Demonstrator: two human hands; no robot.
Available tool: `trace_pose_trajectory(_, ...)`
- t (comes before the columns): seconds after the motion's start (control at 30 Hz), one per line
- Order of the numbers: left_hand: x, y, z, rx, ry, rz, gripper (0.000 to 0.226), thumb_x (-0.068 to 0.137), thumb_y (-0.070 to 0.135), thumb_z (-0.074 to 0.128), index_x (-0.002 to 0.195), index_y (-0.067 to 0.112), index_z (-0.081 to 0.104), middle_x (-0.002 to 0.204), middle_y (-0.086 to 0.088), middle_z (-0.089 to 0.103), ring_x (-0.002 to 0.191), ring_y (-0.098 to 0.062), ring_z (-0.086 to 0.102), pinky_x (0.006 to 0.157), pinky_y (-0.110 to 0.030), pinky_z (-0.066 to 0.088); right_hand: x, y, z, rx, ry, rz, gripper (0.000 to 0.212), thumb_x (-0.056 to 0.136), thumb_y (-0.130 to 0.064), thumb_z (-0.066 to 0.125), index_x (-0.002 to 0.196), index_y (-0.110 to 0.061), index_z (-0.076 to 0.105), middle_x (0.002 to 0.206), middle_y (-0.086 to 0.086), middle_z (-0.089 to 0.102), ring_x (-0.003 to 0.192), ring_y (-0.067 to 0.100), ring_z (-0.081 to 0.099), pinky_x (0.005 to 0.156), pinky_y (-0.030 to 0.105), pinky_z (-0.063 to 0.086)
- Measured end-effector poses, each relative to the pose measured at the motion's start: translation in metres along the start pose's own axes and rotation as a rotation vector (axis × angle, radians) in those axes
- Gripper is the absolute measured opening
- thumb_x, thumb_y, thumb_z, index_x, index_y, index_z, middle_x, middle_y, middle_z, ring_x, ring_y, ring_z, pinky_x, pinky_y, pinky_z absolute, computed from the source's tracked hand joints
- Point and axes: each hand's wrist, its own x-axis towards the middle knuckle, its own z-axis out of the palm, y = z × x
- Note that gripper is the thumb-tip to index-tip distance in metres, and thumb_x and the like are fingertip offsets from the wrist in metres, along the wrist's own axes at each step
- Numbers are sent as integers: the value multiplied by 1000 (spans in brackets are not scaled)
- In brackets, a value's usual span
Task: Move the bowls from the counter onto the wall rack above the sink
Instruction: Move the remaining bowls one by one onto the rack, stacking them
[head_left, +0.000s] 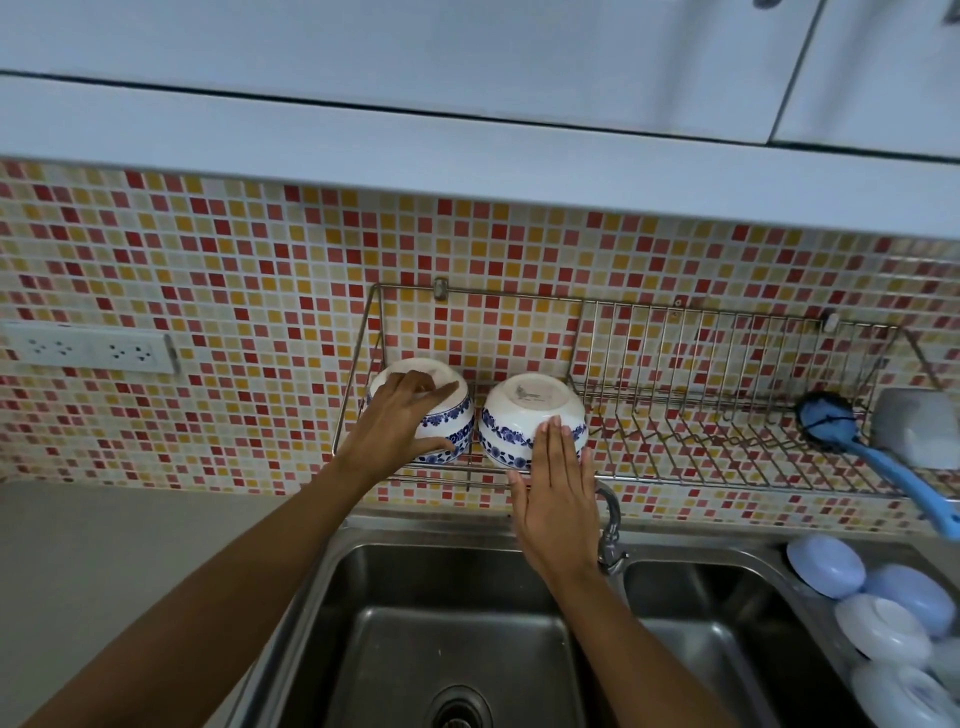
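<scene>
We see two round bowls sitting upside down, side by side, on the wire rack (675, 415) on the wall. The rack is made of thin shiny metal bars, and it hangs over the sink (395, 623). Both bowls are smooth and white, with a band of blue flowers running around the rim.

The left hand (400, 421) is wrapped over the left bowl (452, 431). The fingers curl across its flat bottom and the thumb presses on its side, so this hand is holding the bowl.

The right hand (556, 493) is flat, with its fingers straight and close together. The fingertips (553, 431) touch the lower side of the right bowl (524, 415), but they do not close around it. This bowl's bottom ring faces us, with a small grey mark in the middle.

The two bowls sit very close to each other. We cannot tell if they touch.

The wall behind is covered in tiny square tiles (234, 270) in red, yellow and cream. The sink below is grey steel with a round drain (457, 709). A curved metal tap (610, 525) stands just beside the right hand.

A blue brush (857, 441) with a long handle lies on the right end of the rack. More bowls (878, 608), pale blue and white, are stacked upside down on the right edge of the sink.
</scene>
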Motion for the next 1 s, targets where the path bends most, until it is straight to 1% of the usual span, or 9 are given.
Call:
trace_pose_trajectory(0.1, -4, -5, 3, -115, 52, -211, 82, 69, 65, 67, 138, 30, 42, 141, -10, 39, 131, -32, 32, 111, -49, 32, 6, -6, -7, 113, 46, 56, 67, 97, -55, 24, 147, -12, 33, 153, 10, 33, 142, 25, 29, 116, 51, 24)
trace_pose_trajectory(0.2, -4, -6, 4, -227, 25, -294, 78, 69, 66, 66, 136, 33, 41, 145, -9, 31, 136, -30, 25, 110, -48, 32, 26, -10, -16, 219, 102, 131, 62, 90, -58, 39, 138, -18, 43, 145, 14, 40, 133, 31, 38, 106, 55, 37)
trace_pose_trajectory(0.27, -3, -5, 2, -289, 16, -319, 77, 71, 60, 69, 137, 32, 41, 148, -7, 28, 138, -29, 25, 111, -45, 31, 43, -5, -18, 217, 92, 140, 67, 86, -61, 45, 141, -23, 38, 148, 16, 33, 136, 34, 32, 109, 56, 33)
trace_pose_trajectory(0.37, -4, -4, 0, -328, 32, -336, 76, 71, 55, 72, 137, 31, 43, 150, -7, 28, 138, -28, 29, 112, -43, 30, 62, 4, -15, 242, -60, 167, 78, 83, -62, 54, 148, -29, 26, 158, 13, 12, 144, 38, 14, 112, 57, 29)
trace_pose_trajectory(0.5, -6, -5, 0, -320, 45, -340, 78, 68, 56, 73, 136, 31, 45, 150, -8, 30, 137, -27, 31, 111, -43, 31, 58, 6, -7, 161, -78, 142, 72, 86, -62, 50, 145, -24, 36, 159, 12, 16, 144, 38, 17, 105, 58, 40)
trace_pose_trajectory(0.73, -7, -3, 3, -272, 32, -326, 82, 70, 61, 69, 140, 32, 37, 154, -6, 24, 142, -27, 23, 114, -47, 28, 54, 6, -8, 137, -114, 137, 70, 89, -64, 41, 147, -26, 31, 160, 12, 12, 145, 41, 12, 110, 56, 33)
trace_pose_trajectory(0.87, -15, 2, 10, -67, 61, -262, 86, 84, 68, 36, 151, 26, 4, 161, -6, -5, 148, -25, -4, 120, -45, 3, 55, 6, -9, 106, -155, 107, 70, 94, -61, 32, 152, -25, 15, 161, 12, 1, 147, 36, 1, 117, 54, 19)
trace_pose_trajectory(0.93, -28, 8, 15, 46, 70, -269, 79, 91, 64, 17, 151, 18, -6, 160, -9, -11, 147, -25, -9, 120, -44, -1, 50, 4, -10, 65, -136, 62, 66, 98, -54, 21, 153, -19, 8, 161, 10, 1, 148, 31, 0, 119, 52, 11)
trace_pose_trajectory(1.0, -43, 16, 18, 36, 50, -324, 72, 94, 56, 5, 150, 13, -9, 158, -10, -14, 147, -25, -11, 120, -42, -2, 38, 0, -11, 24, -116, 39, 62, 100, -46, 9, 152, -15, 1, 161, 9, 5, 148, 27, 1, 120, 50, 9)
